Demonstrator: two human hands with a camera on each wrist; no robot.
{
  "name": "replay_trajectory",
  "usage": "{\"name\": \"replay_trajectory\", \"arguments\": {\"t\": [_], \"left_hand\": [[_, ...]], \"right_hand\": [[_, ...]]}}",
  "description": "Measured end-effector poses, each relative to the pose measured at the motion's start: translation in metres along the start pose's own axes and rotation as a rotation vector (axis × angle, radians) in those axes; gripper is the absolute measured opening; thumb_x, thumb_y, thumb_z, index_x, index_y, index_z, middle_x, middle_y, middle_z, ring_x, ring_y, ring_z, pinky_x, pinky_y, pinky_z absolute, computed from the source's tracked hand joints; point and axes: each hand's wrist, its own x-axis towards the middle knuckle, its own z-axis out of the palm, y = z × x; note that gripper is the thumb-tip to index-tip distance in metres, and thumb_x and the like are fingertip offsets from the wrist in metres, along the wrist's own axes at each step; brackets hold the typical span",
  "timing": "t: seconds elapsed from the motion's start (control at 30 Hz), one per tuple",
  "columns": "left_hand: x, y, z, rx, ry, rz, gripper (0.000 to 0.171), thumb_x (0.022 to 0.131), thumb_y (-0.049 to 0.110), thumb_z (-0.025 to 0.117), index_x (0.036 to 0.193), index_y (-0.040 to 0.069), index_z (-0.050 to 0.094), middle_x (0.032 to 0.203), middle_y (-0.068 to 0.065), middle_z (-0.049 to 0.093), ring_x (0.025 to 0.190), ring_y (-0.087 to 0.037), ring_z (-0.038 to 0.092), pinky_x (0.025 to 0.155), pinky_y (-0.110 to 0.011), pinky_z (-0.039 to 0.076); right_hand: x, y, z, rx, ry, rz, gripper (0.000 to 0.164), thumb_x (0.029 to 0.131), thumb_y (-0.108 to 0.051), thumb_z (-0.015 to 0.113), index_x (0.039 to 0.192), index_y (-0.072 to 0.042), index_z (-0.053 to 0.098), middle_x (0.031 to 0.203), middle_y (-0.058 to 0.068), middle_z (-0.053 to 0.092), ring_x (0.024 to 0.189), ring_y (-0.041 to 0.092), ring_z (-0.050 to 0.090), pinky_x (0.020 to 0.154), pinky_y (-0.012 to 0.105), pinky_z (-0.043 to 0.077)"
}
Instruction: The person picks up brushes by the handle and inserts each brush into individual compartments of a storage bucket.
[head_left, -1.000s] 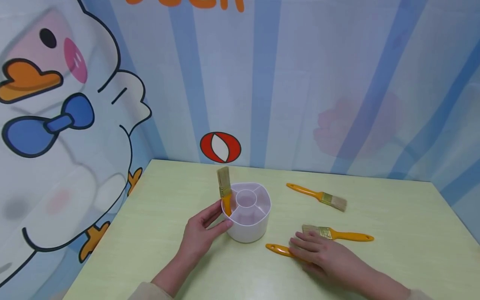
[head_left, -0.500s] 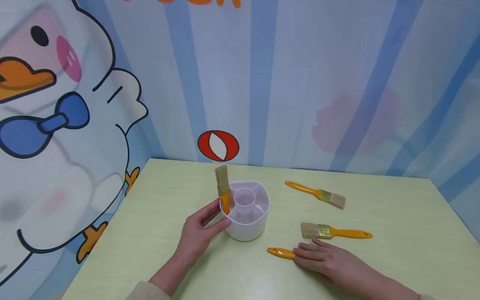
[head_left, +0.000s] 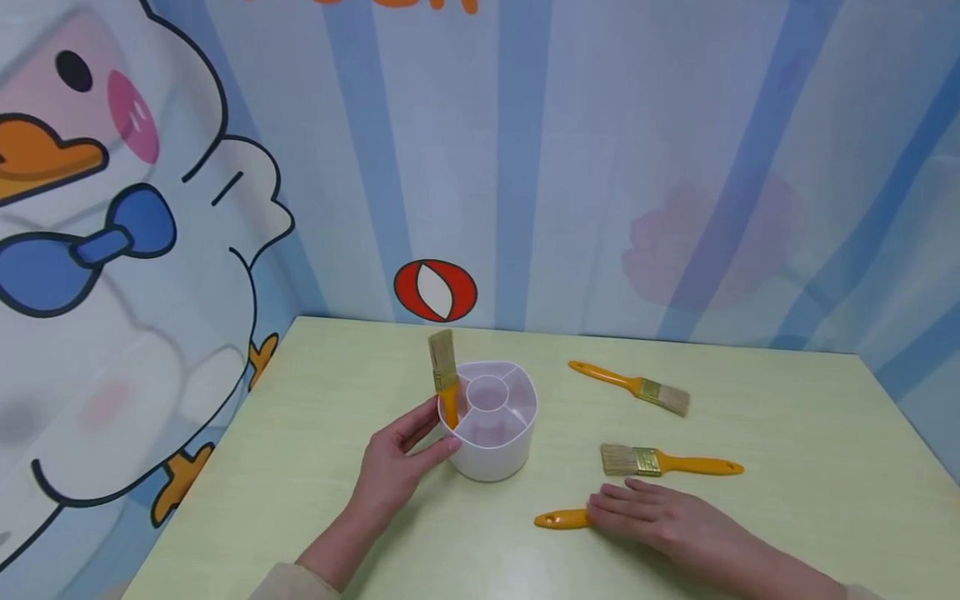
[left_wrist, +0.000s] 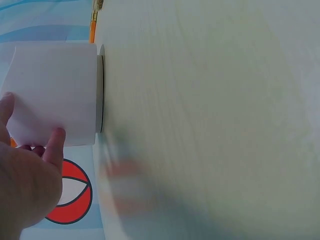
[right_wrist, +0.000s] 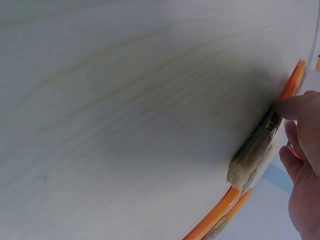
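My left hand (head_left: 397,467) grips the near left side of a white compartment organizer (head_left: 491,461) that stands on the table. In the left wrist view its fingertips press the organizer's wall (left_wrist: 55,90). A paintbrush (head_left: 444,367) with an orange handle stands bristles up in the left compartment. My right hand (head_left: 660,521) pinches a second paintbrush (head_left: 561,520) close to the tabletop, its handle end pointing left. From above, the hand hides that brush's bristles; in the right wrist view the bristles (right_wrist: 247,162) show, with the thumb near the metal band.
Two more paintbrushes lie on the table: one (head_left: 701,467) just beyond my right hand, another (head_left: 633,385) farther back. The pale yellow table (head_left: 337,367) ends at a blue striped backdrop (head_left: 585,167) with a cartoon duck (head_left: 210,267) on the left.
My right hand has drawn back a little from the nearby brush, uncovering its bristles. The handle under that hand has turned and shifted slightly toward me. The left hand keeps its hold.
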Motion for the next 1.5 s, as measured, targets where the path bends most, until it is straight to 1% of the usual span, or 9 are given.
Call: {"name": "replay_trajectory", "arguments": {"t": [0.07, 0.13, 0.23, 0.37, 0.6, 0.83, 1.07, 1.23, 1.5], "left_hand": [[0.0, 0.0, 0.0, 0.001, -0.002, 0.008, 0.065, 0.092, 0.022, 0.088, 0.151, 0.016, 0.063, 0.153, 0.0, 0.062, 0.144, -0.025, 0.057, 0.106, -0.032, 0.057], [0.0, 0.0, 0.0, 0.003, -0.004, 0.014, 0.064, 0.092, 0.021, 0.088, 0.151, 0.016, 0.063, 0.152, 0.001, 0.062, 0.143, -0.024, 0.057, 0.106, -0.031, 0.057], [0.0, 0.0, 0.0, 0.011, -0.003, 0.019, 0.065, 0.092, 0.021, 0.088, 0.151, 0.016, 0.063, 0.153, 0.0, 0.062, 0.143, -0.025, 0.057, 0.105, -0.032, 0.057], [0.0, 0.001, -0.002, 0.023, 0.007, 0.017, 0.066, 0.091, 0.022, 0.088, 0.152, 0.016, 0.063, 0.153, 0.001, 0.062, 0.144, -0.026, 0.057, 0.105, -0.034, 0.058], [0.001, 0.0, -0.003, 0.008, 0.002, 0.005, 0.065, 0.092, 0.021, 0.088, 0.151, 0.015, 0.063, 0.153, -0.002, 0.062, 0.144, -0.026, 0.057, 0.105, -0.033, 0.057], [0.002, 0.0, -0.005, 0.008, -0.002, -0.001, 0.065, 0.092, 0.022, 0.088, 0.151, 0.015, 0.063, 0.154, -0.001, 0.062, 0.144, -0.025, 0.057, 0.106, -0.033, 0.056], [0.002, 0.0, -0.004, 0.016, 0.002, -0.004, 0.065, 0.092, 0.022, 0.088, 0.151, 0.015, 0.062, 0.154, -0.002, 0.061, 0.144, -0.025, 0.057, 0.107, -0.033, 0.056], [0.003, 0.0, -0.002, 0.03, 0.005, -0.015, 0.065, 0.092, 0.023, 0.088, 0.151, 0.015, 0.062, 0.154, -0.003, 0.061, 0.144, -0.026, 0.057, 0.107, -0.034, 0.056], [0.002, 0.0, 0.0, 0.032, 0.001, -0.003, 0.065, 0.092, 0.022, 0.088, 0.151, 0.015, 0.062, 0.154, -0.003, 0.061, 0.144, -0.026, 0.057, 0.111, -0.04, 0.053]], "right_hand": [[-0.004, -0.002, -0.004, 0.023, -0.042, 0.066, 0.061, 0.102, -0.049, 0.069, 0.153, -0.015, 0.061, 0.152, -0.001, 0.063, 0.135, 0.022, 0.065, 0.112, 0.035, 0.053], [-0.009, -0.004, -0.007, 0.06, -0.103, 0.151, 0.059, 0.104, -0.047, 0.067, 0.155, -0.018, 0.059, 0.153, 0.0, 0.063, 0.135, 0.023, 0.064, 0.104, 0.047, 0.06], [-0.018, -0.009, -0.01, 0.046, -0.147, 0.228, 0.057, 0.105, -0.047, 0.066, 0.154, -0.019, 0.06, 0.152, 0.0, 0.063, 0.134, 0.023, 0.065, 0.102, 0.05, 0.06], [-0.025, -0.015, -0.008, -0.024, -0.134, 0.262, 0.058, 0.105, -0.052, 0.065, 0.151, -0.016, 0.064, 0.151, 0.003, 0.064, 0.132, 0.025, 0.066, 0.102, 0.049, 0.06], [-0.014, -0.017, -0.006, 0.129, -0.274, 0.366, 0.067, 0.108, -0.064, 0.047, 0.158, -0.019, 0.055, 0.16, 0.002, 0.055, 0.145, 0.03, 0.055, 0.114, 0.056, 0.05], [-0.006, -0.016, -0.004, 0.116, -0.185, 0.247, 0.058, 0.11, -0.051, 0.055, 0.159, -0.019, 0.054, 0.159, 0.001, 0.056, 0.145, 0.027, 0.056, 0.111, 0.052, 0.054], [0.014, -0.017, 0.0, 0.17, -0.155, 0.177, 0.055, 0.111, -0.044, 0.057, 0.16, -0.02, 0.052, 0.162, -0.001, 0.053, 0.148, 0.026, 0.052, 0.111, 0.051, 0.054], [0.028, -0.016, 0.005, 0.126, -0.075, 0.084, 0.053, 0.108, -0.037, 0.064, 0.156, -0.015, 0.058, 0.16, 0.002, 0.056, 0.146, 0.027, 0.054, 0.111, 0.05, 0.054], [0.044, -0.007, 0.011, 0.117, -0.056, 0.068, 0.049, 0.107, -0.034, 0.067, 0.151, -0.014, 0.062, 0.157, 0.004, 0.059, 0.143, 0.028, 0.057, 0.111, 0.051, 0.054]]}}
